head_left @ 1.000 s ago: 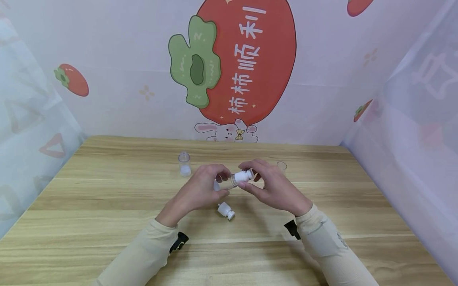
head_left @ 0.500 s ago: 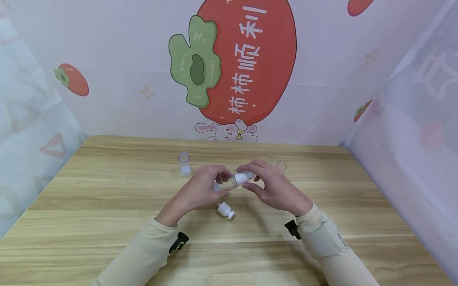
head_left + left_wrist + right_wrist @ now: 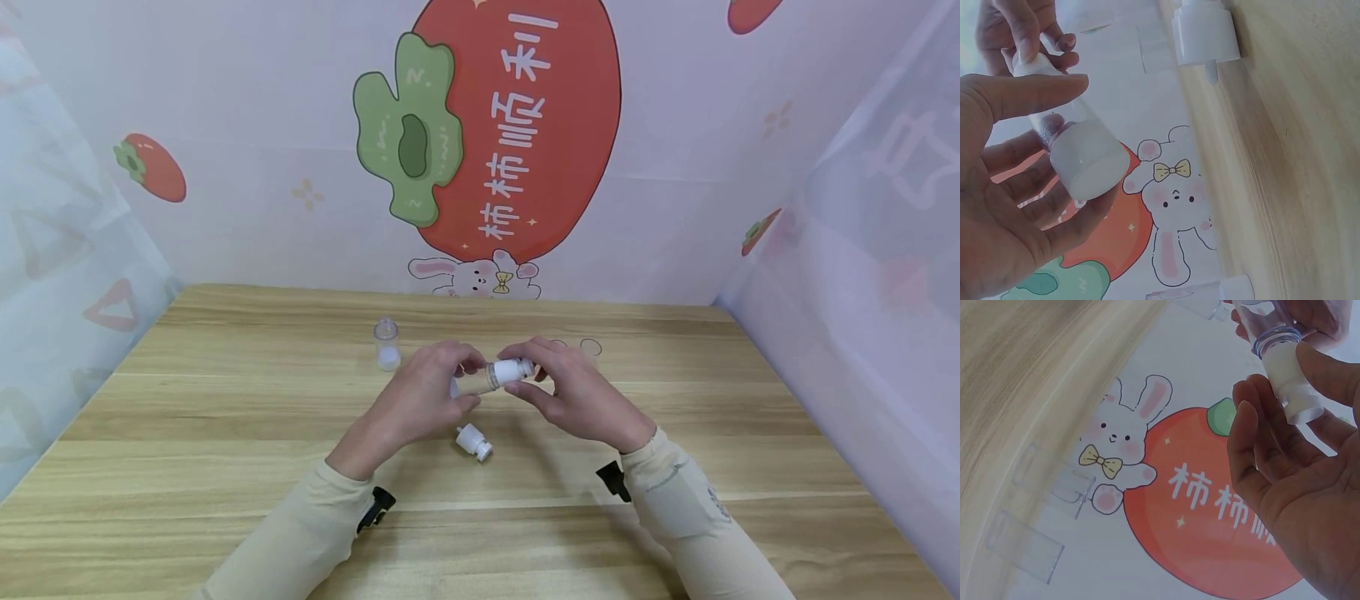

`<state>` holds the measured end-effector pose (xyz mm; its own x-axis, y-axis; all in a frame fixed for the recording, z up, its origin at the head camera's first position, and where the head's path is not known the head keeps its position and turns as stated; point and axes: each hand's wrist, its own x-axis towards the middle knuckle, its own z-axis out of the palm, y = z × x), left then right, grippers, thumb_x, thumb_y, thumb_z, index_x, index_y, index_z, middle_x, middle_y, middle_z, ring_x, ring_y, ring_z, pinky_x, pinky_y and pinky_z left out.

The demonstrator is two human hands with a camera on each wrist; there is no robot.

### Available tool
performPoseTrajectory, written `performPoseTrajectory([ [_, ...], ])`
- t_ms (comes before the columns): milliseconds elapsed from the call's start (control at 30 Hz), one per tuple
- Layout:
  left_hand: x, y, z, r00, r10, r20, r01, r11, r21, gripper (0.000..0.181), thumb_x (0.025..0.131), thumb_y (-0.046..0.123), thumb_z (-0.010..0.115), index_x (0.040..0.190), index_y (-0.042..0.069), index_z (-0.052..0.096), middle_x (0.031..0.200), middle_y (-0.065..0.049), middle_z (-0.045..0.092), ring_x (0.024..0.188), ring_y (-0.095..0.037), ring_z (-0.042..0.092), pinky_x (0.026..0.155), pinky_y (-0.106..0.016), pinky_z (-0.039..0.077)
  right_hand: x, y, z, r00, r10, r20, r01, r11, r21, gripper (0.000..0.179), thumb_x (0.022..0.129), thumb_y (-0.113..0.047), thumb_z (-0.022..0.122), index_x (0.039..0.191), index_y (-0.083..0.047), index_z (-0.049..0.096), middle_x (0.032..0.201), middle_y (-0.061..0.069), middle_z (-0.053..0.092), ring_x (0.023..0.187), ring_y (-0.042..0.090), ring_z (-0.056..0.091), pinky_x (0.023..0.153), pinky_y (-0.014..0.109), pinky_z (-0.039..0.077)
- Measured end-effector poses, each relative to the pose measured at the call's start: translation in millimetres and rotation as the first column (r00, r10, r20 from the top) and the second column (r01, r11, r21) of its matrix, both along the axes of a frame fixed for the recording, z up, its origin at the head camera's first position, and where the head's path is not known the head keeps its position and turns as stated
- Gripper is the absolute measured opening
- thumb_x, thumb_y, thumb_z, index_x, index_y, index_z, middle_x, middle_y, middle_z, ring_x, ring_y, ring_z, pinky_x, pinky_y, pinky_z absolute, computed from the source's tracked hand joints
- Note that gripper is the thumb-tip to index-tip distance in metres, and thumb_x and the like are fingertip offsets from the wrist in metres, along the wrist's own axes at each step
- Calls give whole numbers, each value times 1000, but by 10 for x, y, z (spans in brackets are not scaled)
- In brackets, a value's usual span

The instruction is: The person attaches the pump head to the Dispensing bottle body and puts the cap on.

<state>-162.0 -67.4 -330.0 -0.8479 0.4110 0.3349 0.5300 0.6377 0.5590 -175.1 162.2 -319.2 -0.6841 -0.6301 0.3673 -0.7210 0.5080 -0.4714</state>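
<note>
Tilted above the table, a clear bottle (image 3: 475, 382) with a white base lies in my left hand (image 3: 431, 385). The left thumb and fingers curl round its body in the left wrist view. A white pump top (image 3: 512, 371) sits on the bottle's neck, pointing right. My right hand (image 3: 572, 385) pinches this pump top between thumb and fingertips; the right wrist view shows the thumb (image 3: 1325, 369) against its white collar. On the table below the hands, a second white pump top (image 3: 473, 442) lies on its side, its short stem (image 3: 1211, 72) showing in the left wrist view.
Left of the hands, another clear bottle (image 3: 387, 346) with a white base stands on the wooden table (image 3: 225, 417). Two clear caps (image 3: 1025, 547) are behind the right hand. Printed cloth (image 3: 262, 208) walls the back and both sides.
The right fingers loosened and shifted round the pump top, then closed on it again. The bottle tipped slightly nearer level. A second clear cap came into view behind the right hand.
</note>
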Motion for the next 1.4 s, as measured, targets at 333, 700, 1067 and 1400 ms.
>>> performPoseTrajectory([
  [333,10,12,-8,993,16,-120,-21,999,-38,35,75,2,87,107,5,72,100,-5,69,92,-24,66,78,-38,55,0,-16,-10,1000,-21,-7,21,1000,-12,27,94,-16,75,118,-10,67,103,-7,67,87,9,58,73,37,54],
  [700,-1,7,-20,991,6,-132,-10,1000,-27,34,76,2,86,106,3,72,99,-7,69,90,-23,65,78,-38,55,15,-43,-4,998,-58,-4,58,998,-9,23,96,-22,73,115,-11,68,97,-9,66,84,9,57,72,31,50],
  [1067,-9,-4,-13,999,-12,-48,13,1000,25,32,77,3,85,106,3,71,99,-8,69,89,-25,64,79,-37,53,13,-11,11,998,-57,-8,57,998,-20,39,93,-26,76,126,-8,64,106,-6,64,91,14,59,74,33,51],
  [1400,-21,-8,-17,1000,-8,13,7,999,54,32,77,3,84,106,2,70,98,-5,68,91,-27,64,81,-38,52,-3,4,6,999,4,-54,-5,1000,-22,43,87,-15,82,126,-9,65,107,-5,64,91,16,59,72,41,53],
])
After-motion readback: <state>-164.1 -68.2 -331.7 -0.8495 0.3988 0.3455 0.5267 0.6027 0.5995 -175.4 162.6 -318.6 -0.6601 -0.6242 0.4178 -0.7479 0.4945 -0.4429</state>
